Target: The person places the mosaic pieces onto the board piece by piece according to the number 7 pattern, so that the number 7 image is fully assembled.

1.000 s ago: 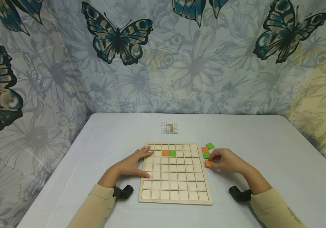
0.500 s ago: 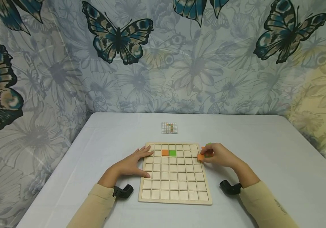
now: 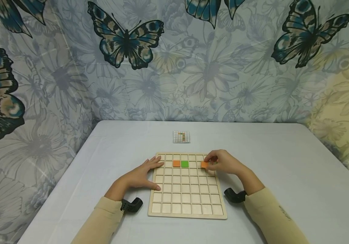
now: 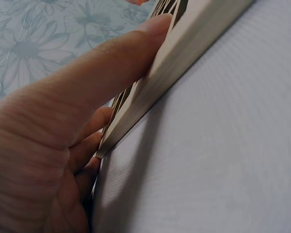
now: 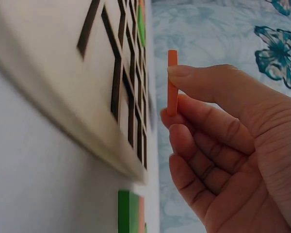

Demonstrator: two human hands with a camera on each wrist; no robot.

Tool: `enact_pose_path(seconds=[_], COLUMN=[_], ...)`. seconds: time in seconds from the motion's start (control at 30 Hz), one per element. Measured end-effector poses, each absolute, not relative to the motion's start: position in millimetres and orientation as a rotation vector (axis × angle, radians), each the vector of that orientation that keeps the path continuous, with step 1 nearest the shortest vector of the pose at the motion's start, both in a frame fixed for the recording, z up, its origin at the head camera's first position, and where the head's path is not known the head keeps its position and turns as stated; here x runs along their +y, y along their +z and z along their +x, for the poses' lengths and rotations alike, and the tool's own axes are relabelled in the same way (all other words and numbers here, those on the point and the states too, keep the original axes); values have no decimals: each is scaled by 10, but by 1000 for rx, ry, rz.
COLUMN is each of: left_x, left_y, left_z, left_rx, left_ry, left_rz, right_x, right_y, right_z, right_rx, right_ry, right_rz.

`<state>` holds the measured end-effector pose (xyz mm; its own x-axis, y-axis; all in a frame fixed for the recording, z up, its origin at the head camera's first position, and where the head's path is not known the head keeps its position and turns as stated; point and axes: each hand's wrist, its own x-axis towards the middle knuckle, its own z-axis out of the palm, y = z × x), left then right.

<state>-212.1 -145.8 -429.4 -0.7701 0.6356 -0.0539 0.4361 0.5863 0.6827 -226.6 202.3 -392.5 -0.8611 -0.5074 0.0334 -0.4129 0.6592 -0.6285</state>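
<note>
My right hand [image 3: 227,162] pinches an orange square tile [image 3: 204,165] between thumb and fingers, over the right side of a wooden grid board [image 3: 177,216]. In the right wrist view this tile [image 5: 172,99] is seen edge-on, apart from the board. My left hand [image 3: 140,174] rests along the board's left edge, thumb and fingers spread. Its thumb [image 4: 121,60] lies on the rim in the left wrist view. An orange tile [image 3: 176,163] and a green tile [image 3: 184,164] sit side by side in the board's second row from the far edge.
Beyond the board lies a small card [image 3: 181,137] printed with a coloured grid. Loose tiles, among them a green one [image 5: 124,211], lie beside the board's right edge, mostly hidden behind my right hand in the head view. A patterned cloth wall [image 3: 174,84] stands behind the white table [image 3: 125,135].
My right hand has picked the orange tile up from right of the board and carried it left, over the board's right columns. The left hand has stayed where it was.
</note>
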Motion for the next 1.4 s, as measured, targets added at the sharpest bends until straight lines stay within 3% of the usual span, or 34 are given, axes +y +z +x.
enact_pose_path(seconds=[1.4], left_x=[-1452], left_y=[-4281], left_z=[-2095], left_rx=[2538], left_ry=[961], left_rz=[803], right_x=[1661], right_y=[-4045], right_z=[-2429], right_rx=[2664], right_ry=[-1027], right_rz=[-798])
